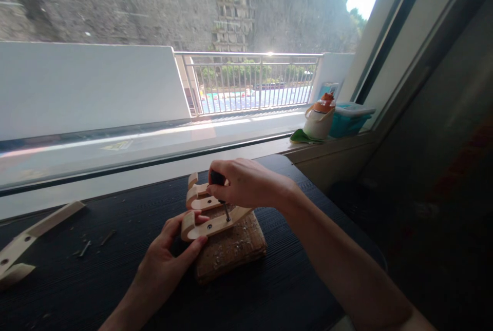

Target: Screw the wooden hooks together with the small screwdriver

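A pale wooden piece (210,224) with two curved arms rests on a brown cork block (233,249) on the dark table (96,290). My left hand (165,256) grips the near arm's rounded end, thumb below and fingers above. My right hand (244,183) is closed round the black handle of a screwdriver (223,200). Its metal shaft points down into the near wooden arm, close to a dark screw hole.
Loose screws (87,248) lie on the table at the left. More wooden parts (26,241) sit at the far left edge. A white jug with an orange lid (319,118) and a teal box (348,119) stand on the window sill at the right.
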The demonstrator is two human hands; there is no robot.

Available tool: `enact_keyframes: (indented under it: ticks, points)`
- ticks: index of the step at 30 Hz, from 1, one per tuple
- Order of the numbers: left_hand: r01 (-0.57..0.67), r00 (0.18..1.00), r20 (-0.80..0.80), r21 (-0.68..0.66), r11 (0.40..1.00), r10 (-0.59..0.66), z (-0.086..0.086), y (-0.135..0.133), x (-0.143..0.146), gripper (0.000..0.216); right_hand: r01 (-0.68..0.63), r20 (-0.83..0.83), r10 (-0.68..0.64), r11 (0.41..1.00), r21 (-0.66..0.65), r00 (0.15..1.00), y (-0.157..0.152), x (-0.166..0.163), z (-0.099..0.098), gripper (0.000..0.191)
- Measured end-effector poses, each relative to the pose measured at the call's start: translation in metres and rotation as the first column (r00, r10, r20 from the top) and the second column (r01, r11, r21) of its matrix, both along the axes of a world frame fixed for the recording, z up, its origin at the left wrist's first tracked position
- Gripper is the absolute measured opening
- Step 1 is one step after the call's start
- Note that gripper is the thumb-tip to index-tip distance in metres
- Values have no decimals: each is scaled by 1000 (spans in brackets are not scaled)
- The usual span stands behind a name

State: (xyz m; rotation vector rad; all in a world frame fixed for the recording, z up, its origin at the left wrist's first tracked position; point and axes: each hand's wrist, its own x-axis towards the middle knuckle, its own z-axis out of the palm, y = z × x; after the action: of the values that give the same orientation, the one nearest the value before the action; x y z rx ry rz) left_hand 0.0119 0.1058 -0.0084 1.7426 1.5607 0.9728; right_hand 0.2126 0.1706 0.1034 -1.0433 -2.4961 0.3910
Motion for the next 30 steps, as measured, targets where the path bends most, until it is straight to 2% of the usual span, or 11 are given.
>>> enact_keyframes:
  ticks: [7, 15, 17, 20, 22, 30]
  points:
    - [2, 1000, -10, 20, 1000, -2, 3, -1, 1, 40, -59, -2, 59, 998, 6, 998, -7, 0, 3, 19]
    - [12, 1000, 12, 18, 1000, -12, 2, 0, 2, 42, 84, 60, -91, 990, 110, 994, -4, -2, 0, 23]
    - [2, 1000, 3, 25, 1000, -2, 4, 0, 2, 42, 45, 57, -52, 993, 108, 997, -6, -3, 0, 24]
    - [-22, 1000, -21, 28, 999, 23, 5, 0, 2, 44, -79, 44, 77, 996, 31, 996, -11, -1, 3, 25]
    - [-25, 999, -25, 25, 999, 25, 5, 0, 1, 44, -118, 46, 118, 993, -5, 992, -12, 1, 5, 24]
    - [15, 1000, 2, 20, 1000, -15, -2, 2, -1, 42, 28, 42, -31, 998, 61, 999, -2, 1, 2, 26]
